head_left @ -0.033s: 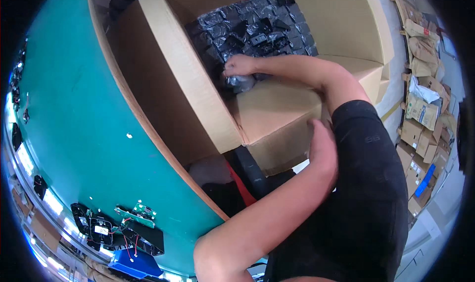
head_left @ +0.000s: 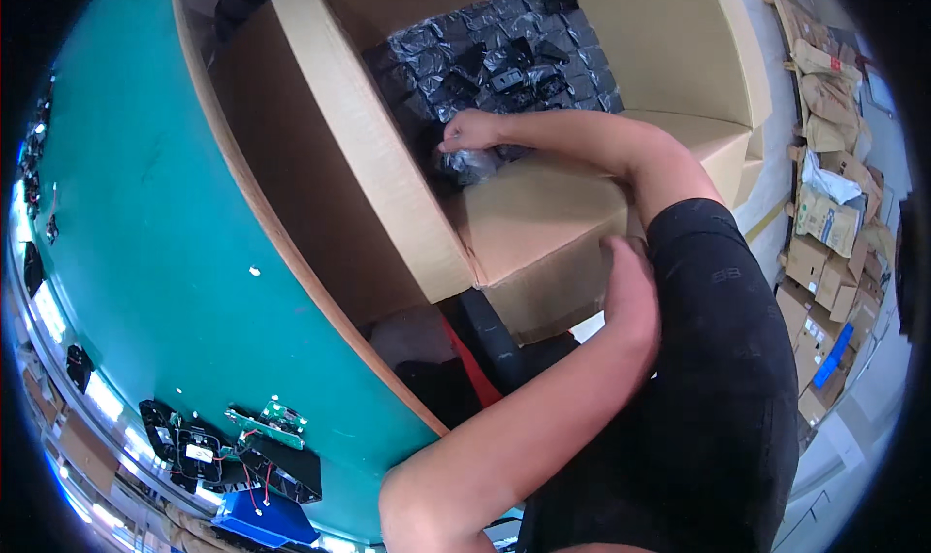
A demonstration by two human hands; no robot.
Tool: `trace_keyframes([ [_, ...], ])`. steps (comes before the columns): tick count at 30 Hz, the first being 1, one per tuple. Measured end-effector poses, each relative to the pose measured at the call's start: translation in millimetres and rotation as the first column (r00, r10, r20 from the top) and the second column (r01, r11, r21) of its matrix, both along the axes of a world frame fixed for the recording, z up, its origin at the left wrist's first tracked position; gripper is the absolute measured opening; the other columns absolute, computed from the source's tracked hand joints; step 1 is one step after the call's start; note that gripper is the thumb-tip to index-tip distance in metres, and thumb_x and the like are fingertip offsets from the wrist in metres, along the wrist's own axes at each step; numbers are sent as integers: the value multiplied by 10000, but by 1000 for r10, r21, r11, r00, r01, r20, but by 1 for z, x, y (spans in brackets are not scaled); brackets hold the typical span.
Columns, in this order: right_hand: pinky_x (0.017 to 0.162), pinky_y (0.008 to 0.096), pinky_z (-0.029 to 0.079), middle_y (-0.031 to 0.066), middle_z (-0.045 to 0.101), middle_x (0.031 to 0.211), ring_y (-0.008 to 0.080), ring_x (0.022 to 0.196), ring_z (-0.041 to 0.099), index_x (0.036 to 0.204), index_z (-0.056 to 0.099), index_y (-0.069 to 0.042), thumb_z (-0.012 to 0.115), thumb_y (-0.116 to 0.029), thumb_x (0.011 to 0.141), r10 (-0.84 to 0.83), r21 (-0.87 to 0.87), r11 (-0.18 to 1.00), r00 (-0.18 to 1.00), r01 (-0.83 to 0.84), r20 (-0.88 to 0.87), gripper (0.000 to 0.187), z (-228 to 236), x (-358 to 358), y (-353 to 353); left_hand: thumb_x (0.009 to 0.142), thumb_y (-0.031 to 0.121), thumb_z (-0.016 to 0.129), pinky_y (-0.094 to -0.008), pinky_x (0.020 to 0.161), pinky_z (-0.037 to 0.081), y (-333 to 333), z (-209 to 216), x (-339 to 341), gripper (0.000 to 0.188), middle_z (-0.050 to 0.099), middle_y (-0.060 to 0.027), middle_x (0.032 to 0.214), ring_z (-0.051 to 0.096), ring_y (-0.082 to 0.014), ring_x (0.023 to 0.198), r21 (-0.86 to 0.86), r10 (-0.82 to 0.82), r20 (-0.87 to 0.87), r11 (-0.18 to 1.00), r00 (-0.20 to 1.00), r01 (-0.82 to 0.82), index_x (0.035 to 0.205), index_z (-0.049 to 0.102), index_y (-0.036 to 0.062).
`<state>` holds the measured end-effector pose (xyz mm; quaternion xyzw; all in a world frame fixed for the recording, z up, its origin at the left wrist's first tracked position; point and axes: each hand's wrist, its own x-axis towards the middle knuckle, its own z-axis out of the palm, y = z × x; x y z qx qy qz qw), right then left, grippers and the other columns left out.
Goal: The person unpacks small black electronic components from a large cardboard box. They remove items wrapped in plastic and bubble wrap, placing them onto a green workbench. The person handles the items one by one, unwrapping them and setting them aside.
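My right hand reaches down inside a large cardboard box. Its fingers are closed on a crinkled clear plastic bag; what the bag holds cannot be made out. Beside that hand, rows of black parts in clear plastic bags fill a layer in the box. Several bare black plastic parts lie loose on top of them. My left hand is at the box's near outer side, under my right arm. Its thumb shows, but most of its fingers are hidden.
A green table with a wooden edge runs along the left. Black housings with wires, a green circuit board and a blue bin are at its near end. Flattened cartons and sacks are stacked at the right.
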<state>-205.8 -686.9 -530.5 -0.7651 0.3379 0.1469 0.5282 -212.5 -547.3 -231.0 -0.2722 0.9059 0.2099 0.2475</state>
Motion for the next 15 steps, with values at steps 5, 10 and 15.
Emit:
trace_keyframes([
  [5, 700, 419, 460, 181, 611, 803, 337, 784, 588, 774, 638, -42, 544, -308, 762, -170, -371, 928, 924, 33, -342, 282, -67, -36, -16, 867, 391, 302, -346, 1019, 199, 27, -28, -13, 563, 320, -176, 1325, 320, -282, 1211, -262, -147, 45, 953, 988, 154, 1281, 327, 11],
  [10, 785, 427, 445, 209, 592, 929, 326, 916, 565, 851, 617, 0, 588, -245, 726, -357, -278, 925, 848, 260, -393, 277, -69, -34, -21, 882, 353, 274, -334, 1021, 204, 19, -23, -2, 536, 295, -175, 1347, 296, -273, 1235, -426, -301, 217, 827, 929, 367, 1287, 319, 4],
  [15, 791, 407, 448, 209, 587, 938, 337, 924, 559, 862, 593, 9, 592, -267, 734, -313, -364, 915, 878, 176, -362, 304, -55, -22, -10, 889, 284, 265, -328, 1008, 221, 7, -1, -4, 486, 300, -156, 1352, 296, -248, 1243, 108, 42, 84, 993, 996, -51, 1280, 338, 7],
])
